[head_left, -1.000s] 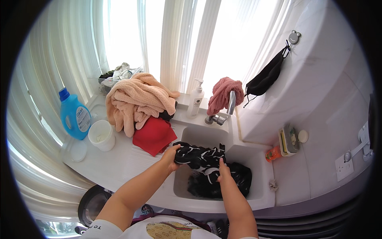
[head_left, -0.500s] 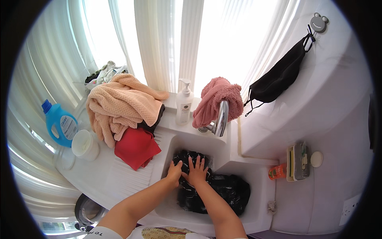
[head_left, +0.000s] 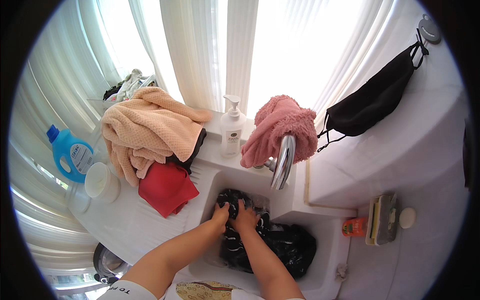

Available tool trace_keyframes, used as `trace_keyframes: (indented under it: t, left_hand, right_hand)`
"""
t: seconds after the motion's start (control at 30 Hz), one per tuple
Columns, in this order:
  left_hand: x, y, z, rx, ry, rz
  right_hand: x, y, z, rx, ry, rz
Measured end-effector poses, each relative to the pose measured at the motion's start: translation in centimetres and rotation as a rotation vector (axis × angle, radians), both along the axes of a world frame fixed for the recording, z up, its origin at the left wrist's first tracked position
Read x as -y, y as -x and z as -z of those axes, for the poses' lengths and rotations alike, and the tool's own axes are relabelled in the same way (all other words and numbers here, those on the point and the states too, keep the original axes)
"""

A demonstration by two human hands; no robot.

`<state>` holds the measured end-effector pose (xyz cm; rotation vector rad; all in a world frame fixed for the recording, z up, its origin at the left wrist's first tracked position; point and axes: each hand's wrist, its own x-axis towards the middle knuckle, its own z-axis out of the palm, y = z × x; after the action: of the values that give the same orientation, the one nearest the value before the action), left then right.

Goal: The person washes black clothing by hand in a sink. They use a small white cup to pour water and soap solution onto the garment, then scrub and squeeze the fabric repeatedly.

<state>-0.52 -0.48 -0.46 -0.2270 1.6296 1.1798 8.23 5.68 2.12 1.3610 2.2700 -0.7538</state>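
A soaked black garment with some white marks lies bunched in the white sink, in a little water. My left hand is closed on the bunched cloth at the sink's left side. Close beside it, my right hand grips the same cloth, its fingers curled in and partly hidden by the folds. Above the sink reaches a chrome faucet, with a fluffy pink towel draped over it.
On the ribbed board at left lie a red cloth and a peach towel. Beyond them stand a white tub and a blue detergent bottle. A white pump bottle stands behind the sink; a black mask hangs at right.
My right hand's fingers, spread on the black cloth before, are now curled into it. The left hand stays at nearly the same spot. The whole view has shifted slightly.
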Motion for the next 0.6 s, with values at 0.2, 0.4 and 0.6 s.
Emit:
trace_keyframes:
  t: [0.2,0.4,0.6]
  left_hand:
    - [4.2,0.5,0.7,0.41,-0.272,-0.099]
    - [5.7,-1.5,-13.9,0.422,-0.362,0.075]
    - [7.3,1.6,-18.6,0.603,-0.536,0.345]
  right_hand:
    - [-0.4,-2.5,0.0,-0.662,0.183,0.243]
    - [1.8,-5.7,-12.5,-1.243,0.566,0.368]
    - [5.8,-4.9,-21.9,-1.376,0.513,0.215]
